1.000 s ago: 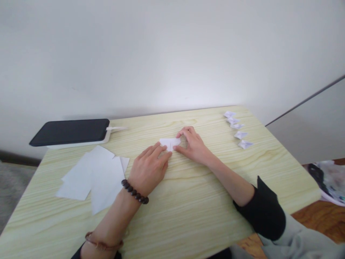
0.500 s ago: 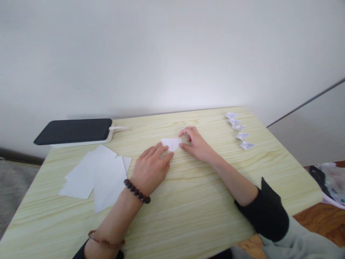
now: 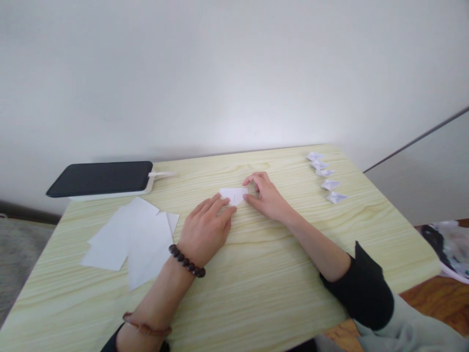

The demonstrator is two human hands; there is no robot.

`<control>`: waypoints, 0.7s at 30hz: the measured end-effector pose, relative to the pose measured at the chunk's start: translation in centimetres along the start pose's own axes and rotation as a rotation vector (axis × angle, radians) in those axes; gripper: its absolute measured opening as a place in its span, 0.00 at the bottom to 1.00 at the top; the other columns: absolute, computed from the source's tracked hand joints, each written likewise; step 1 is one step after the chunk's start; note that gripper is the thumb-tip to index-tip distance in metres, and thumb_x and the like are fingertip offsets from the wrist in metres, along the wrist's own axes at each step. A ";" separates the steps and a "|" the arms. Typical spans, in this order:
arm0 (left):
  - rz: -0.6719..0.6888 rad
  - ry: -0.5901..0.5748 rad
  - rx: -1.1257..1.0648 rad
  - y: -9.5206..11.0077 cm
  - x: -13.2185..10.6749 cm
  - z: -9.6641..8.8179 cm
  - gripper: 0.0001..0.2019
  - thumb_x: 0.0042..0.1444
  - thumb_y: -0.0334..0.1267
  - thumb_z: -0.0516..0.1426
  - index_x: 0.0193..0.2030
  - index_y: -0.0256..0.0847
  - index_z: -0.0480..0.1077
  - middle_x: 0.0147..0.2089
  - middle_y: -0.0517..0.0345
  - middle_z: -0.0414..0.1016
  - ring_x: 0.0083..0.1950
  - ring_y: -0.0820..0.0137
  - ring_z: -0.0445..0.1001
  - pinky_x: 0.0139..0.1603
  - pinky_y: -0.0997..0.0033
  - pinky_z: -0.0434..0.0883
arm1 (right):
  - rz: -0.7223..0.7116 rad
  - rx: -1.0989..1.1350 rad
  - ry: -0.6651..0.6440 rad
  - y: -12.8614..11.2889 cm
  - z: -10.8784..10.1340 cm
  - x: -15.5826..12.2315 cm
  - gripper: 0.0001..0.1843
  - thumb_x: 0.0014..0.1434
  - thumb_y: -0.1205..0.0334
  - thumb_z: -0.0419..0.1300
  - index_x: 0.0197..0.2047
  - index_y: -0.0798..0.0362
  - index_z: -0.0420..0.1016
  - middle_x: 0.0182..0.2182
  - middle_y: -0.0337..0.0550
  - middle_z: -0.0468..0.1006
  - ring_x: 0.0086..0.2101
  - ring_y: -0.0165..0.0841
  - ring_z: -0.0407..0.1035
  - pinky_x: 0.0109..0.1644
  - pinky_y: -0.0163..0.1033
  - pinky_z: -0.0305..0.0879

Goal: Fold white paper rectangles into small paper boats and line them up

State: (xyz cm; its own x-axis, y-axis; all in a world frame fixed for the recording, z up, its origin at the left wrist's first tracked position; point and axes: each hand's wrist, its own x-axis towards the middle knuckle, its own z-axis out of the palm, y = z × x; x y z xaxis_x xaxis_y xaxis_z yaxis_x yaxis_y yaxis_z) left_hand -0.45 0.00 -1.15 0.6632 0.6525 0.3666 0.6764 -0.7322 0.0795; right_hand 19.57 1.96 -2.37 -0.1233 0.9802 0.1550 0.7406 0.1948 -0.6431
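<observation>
A small white folded paper (image 3: 234,194) lies flat on the table, with a wide straight top edge and a narrower lower part. Fingertips and thumb of my left hand (image 3: 207,222) hold it down along its left and lower side. At its right corner, my right hand (image 3: 264,196) grips the paper between thumb and curled index finger. The paper's lower left edge is partly hidden by my left fingers.
Several small folded paper pieces (image 3: 336,197) stand in a row at the right back. Loose white sheets (image 3: 146,244) lie left of my left hand. A black-topped device on a white base (image 3: 102,177), with a white plug (image 3: 163,174), sits at the back left against the wall.
Almost nothing differs. Both hands stay on the folded paper, and the whole view has shifted only very slightly.
</observation>
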 end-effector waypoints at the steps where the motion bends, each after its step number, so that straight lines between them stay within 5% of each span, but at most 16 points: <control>1: 0.001 0.001 -0.003 0.0 0.0 0.0 0.13 0.58 0.29 0.52 0.45 0.40 0.75 0.50 0.52 0.76 0.56 0.58 0.71 0.54 0.56 0.72 | -0.005 -0.011 0.010 0.0 0.1 0.0 0.15 0.54 0.63 0.57 0.47 0.51 0.67 0.46 0.47 0.65 0.44 0.37 0.65 0.49 0.46 0.63; 7: 0.025 0.002 0.016 0.0 -0.2 0.1 0.15 0.58 0.29 0.52 0.50 0.39 0.73 0.53 0.51 0.75 0.58 0.56 0.70 0.55 0.53 0.71 | -0.042 -0.107 0.078 -0.5 0.8 -0.4 0.22 0.50 0.52 0.63 0.47 0.51 0.66 0.47 0.47 0.65 0.49 0.41 0.63 0.54 0.50 0.59; 16: 0.005 -0.024 -0.012 0.1 -0.2 0.1 0.14 0.58 0.30 0.52 0.48 0.41 0.74 0.53 0.50 0.75 0.59 0.55 0.69 0.56 0.51 0.70 | -0.031 -0.031 0.020 0.0 0.3 -0.2 0.19 0.54 0.59 0.59 0.49 0.50 0.65 0.48 0.47 0.64 0.47 0.38 0.64 0.51 0.46 0.62; 21: 0.026 -0.025 -0.009 -0.1 -0.3 0.3 0.15 0.58 0.30 0.53 0.51 0.41 0.73 0.55 0.51 0.74 0.59 0.55 0.68 0.57 0.50 0.69 | -0.055 -0.084 0.058 -0.2 0.6 -0.3 0.23 0.52 0.53 0.62 0.50 0.52 0.66 0.48 0.48 0.64 0.49 0.41 0.63 0.54 0.49 0.60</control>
State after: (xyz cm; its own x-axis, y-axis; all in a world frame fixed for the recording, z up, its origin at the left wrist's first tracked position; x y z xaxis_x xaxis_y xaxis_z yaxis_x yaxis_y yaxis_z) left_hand -0.61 -0.07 -1.51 0.6886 0.6377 0.3452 0.6559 -0.7508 0.0785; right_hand 19.07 1.68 -2.73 -0.1286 0.9638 0.2334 0.7867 0.2424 -0.5677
